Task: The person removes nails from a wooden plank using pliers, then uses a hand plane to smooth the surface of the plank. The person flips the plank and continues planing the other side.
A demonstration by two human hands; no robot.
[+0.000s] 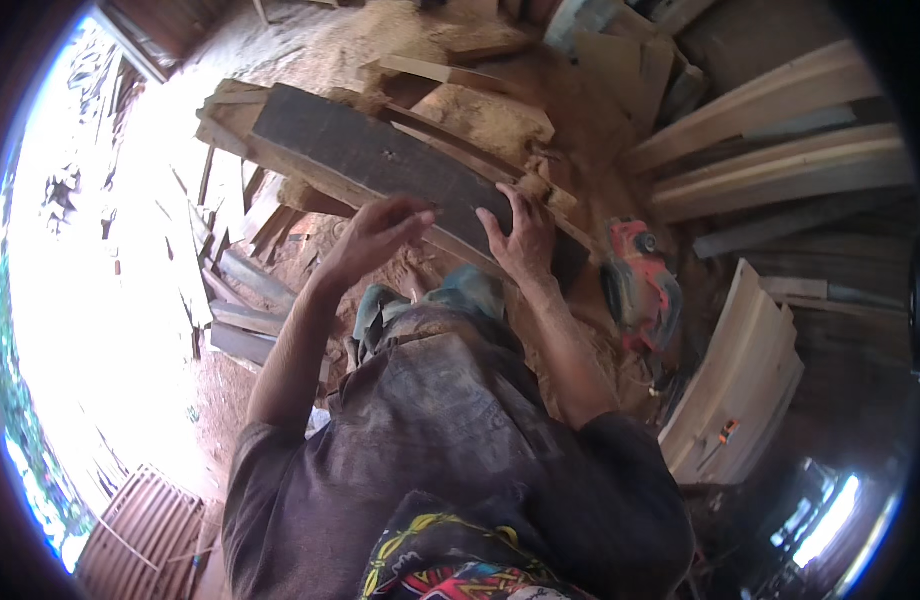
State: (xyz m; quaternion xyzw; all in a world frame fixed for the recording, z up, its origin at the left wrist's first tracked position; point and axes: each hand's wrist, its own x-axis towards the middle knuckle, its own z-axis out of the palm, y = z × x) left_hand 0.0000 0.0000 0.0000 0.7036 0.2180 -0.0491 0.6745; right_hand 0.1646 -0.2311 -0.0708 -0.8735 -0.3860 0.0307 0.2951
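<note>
A dark, flat-faced wooden plank (380,150) lies slantwise in front of me on a paler timber. My right hand (525,240) rests at its near right part, thumb and fingers spread apart, with nothing gripped. To the left, my left hand (380,235) hovers by the plank's near edge; its fingers stretch toward the right and look slightly blurred. Whether the left fingertips touch the wood, I cannot tell. On the ground to the right of my right forearm lies a red and black power tool (642,285), dusty, resembling an electric planer.
Sawdust (390,30) and offcuts surround the work. Long pale boards (770,170) lie at the right. Nearer, a stack of cut boards (730,380) carries a small orange-handled screwdriver (728,432). Wood scraps (245,335) lie at left; a slatted bundle (145,540) sits lower left.
</note>
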